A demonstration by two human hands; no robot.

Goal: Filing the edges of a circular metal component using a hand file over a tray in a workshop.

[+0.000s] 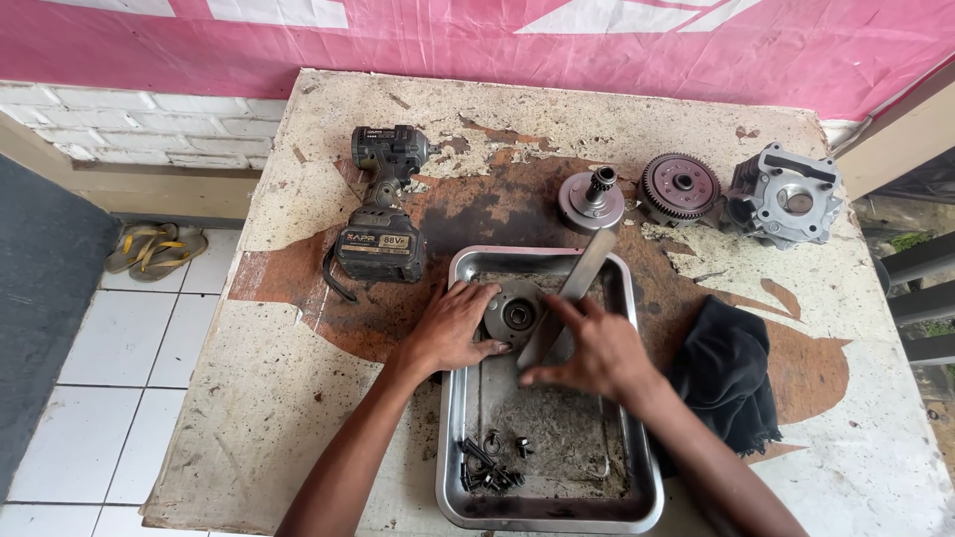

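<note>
While the left hand [453,328] grips the heavy, greasy round hub [514,314] by its rim, the right hand [587,348] clasps a stiff flat bar [582,278]

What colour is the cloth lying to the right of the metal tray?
Black; the cloth shows best in the head view.

A repair workshop: worn workbench [298,418], cordless impact wrench [383,214], greasy engine parts [781,194], metal tray [468,497] of bolts [487,465].

Impact wrench [383,214], gear [679,187], black rag [726,383], sandals [156,249].
</note>
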